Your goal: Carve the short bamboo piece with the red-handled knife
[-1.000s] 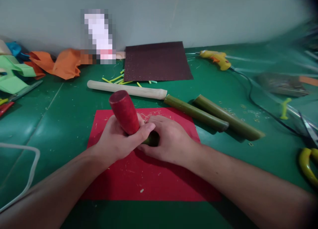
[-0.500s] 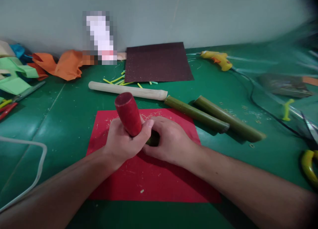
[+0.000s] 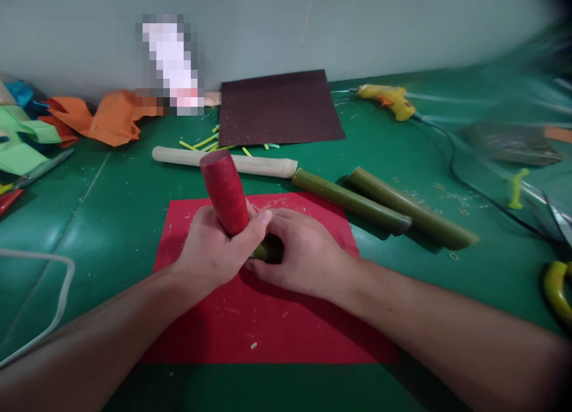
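Wrapped around the lower part of a thick red tool handle (image 3: pixel 224 191), my left hand (image 3: pixel 213 245) is closed, its thumb pointing toward my other hand. The handle leans up and away; the tool's working end is hidden beneath my fingers. My right hand (image 3: pixel 308 251) grips a short green bamboo piece (image 3: pixel 268 249) from the right, fingers over it and thumb on the near side. Both hands meet over a red sheet (image 3: pixel 250 322) sprinkled with pale shavings.
Beyond the sheet lie a pale wooden stick (image 3: pixel 250 164) and two green bamboo tubes (image 3: pixel 353 200) (image 3: pixel 415 212). A dark brown sheet (image 3: pixel 281 108) is behind them. Yellow glue gun (image 3: pixel 386 101) and corded scissors area with yellow-handled scissors (image 3: pixel 556 293) occupy the right; crumpled orange paper (image 3: pixel 114 118) sits left.
The red handle's top has shifted slightly up and left, with my left hand still around it. My right hand keeps its hold on the bamboo. The whole view has moved a little.
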`<state>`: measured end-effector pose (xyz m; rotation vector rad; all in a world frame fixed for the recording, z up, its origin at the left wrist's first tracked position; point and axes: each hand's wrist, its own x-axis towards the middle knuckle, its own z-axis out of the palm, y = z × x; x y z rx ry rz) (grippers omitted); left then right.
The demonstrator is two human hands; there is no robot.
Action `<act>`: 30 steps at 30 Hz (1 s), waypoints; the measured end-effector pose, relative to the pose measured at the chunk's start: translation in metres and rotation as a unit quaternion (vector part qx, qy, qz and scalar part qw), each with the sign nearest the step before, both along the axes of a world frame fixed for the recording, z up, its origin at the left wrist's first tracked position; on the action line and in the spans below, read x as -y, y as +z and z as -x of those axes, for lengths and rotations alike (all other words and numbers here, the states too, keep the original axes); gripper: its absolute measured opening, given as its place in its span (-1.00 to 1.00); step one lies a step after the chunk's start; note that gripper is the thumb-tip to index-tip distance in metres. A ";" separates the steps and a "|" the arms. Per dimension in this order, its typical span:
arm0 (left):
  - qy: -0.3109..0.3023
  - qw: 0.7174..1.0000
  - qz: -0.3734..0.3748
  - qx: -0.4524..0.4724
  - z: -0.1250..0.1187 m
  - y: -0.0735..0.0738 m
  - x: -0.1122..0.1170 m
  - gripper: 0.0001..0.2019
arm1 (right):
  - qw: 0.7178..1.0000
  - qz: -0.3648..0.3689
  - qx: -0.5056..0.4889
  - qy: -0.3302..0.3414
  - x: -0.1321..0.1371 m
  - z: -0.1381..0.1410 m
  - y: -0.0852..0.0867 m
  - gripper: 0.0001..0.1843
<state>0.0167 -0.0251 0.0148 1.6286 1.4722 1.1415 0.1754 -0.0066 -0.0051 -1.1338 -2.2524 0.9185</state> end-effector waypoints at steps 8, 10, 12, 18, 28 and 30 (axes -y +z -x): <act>0.015 1.000 -0.007 -0.014 0.001 -0.001 0.001 -0.71 | 1.000 -0.004 0.008 0.006 0.000 0.000 0.002 -0.73; 0.013 1.000 -0.004 -0.011 0.001 0.000 0.001 -0.72 | 1.000 0.001 0.003 0.006 -0.001 0.000 0.002 -0.73; 0.010 1.000 -0.007 -0.008 0.001 0.000 0.000 -0.73 | 1.000 0.005 -0.003 0.008 -0.001 0.001 0.001 -0.72; -0.003 0.999 -0.032 -0.015 0.005 -0.003 0.001 -0.72 | 1.000 0.002 -0.007 0.009 -0.002 0.001 0.001 -0.71; -0.026 0.997 -0.069 -0.013 0.008 -0.007 0.001 -0.73 | 1.000 -0.008 0.003 0.008 -0.002 0.000 -0.002 -0.76; -0.031 0.996 -0.081 -0.010 0.008 -0.008 0.001 -0.74 | 1.000 -0.011 -0.003 0.010 -0.003 0.000 -0.003 -0.78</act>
